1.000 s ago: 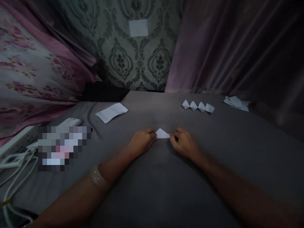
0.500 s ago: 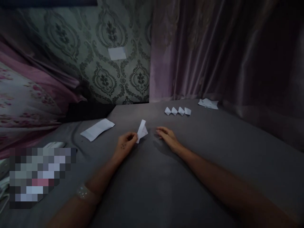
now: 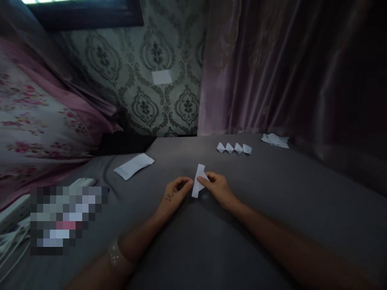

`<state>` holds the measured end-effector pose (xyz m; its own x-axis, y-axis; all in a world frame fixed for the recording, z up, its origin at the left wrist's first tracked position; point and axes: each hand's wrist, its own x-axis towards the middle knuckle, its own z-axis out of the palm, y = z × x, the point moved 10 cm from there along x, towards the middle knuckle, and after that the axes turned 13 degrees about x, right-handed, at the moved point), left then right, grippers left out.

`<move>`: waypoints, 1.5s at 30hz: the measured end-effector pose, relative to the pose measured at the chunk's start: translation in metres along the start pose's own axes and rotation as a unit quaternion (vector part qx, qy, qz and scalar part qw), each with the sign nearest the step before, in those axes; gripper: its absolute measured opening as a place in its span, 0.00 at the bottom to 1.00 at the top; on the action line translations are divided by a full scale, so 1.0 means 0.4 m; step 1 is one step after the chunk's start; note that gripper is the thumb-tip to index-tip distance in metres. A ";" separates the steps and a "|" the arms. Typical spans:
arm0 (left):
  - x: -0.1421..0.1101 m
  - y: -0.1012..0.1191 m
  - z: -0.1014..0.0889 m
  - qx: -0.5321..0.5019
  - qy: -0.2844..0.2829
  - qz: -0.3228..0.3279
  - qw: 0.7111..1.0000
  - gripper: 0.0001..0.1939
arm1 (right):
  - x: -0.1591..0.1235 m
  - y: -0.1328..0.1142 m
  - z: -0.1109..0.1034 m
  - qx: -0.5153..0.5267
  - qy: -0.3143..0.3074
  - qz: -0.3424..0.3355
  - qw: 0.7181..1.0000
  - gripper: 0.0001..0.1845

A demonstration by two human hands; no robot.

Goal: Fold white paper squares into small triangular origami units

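Observation:
A small piece of folded white paper [image 3: 198,186] is held up in front of me, a long narrow band on its left side and a pointed flap to the right. My right hand [image 3: 220,187] pinches it from the right, thumb lying across its face and fingers behind. At the band's left edge, the thumb and fingertip of my left hand [image 3: 178,195] are pinched together on or right against the paper. Beyond, several small folded paper shapes [image 3: 234,148] stand in a row on the grey sheet [image 3: 193,241].
A stack of white paper strips [image 3: 134,166] lies to the left, and loose white papers [image 3: 275,140] lie at the far right. Near the left edge are a white power strip [image 3: 15,211] with cables and a blurred-out object [image 3: 66,221]. Curtains [image 3: 272,80] hang behind.
My right hand, earlier apart from the paper, now grips its right side. The folded paper has turned and its band faces me more. The whole view has shifted slightly.

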<state>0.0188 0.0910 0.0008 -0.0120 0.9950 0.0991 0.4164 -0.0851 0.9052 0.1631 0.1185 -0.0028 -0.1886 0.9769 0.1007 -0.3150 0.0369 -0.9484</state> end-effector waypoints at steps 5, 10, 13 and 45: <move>0.003 0.002 -0.014 -0.096 0.000 -0.001 0.995 0.16 | -0.017 -0.021 0.043 -0.133 -0.041 -0.067 0.988 0.10; 0.007 -0.006 -0.012 -0.135 0.000 0.003 0.991 0.13 | -0.030 -0.038 0.046 -0.212 -0.008 -0.120 0.970 0.09; 0.006 -0.013 -0.017 -0.171 0.020 -0.016 0.985 0.14 | -0.041 -0.080 0.035 -0.225 0.037 -0.186 0.956 0.09; 0.005 -0.035 0.021 -0.307 -0.023 -0.020 0.951 0.17 | -0.122 -0.143 0.153 -0.436 -0.042 -0.413 0.798 0.14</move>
<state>0.0203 0.0948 -0.0152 0.0283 0.9982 0.0535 -0.1925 -0.0471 0.9802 0.1334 0.0559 0.0651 -0.3252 0.5262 0.7857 0.3950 0.8305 -0.3926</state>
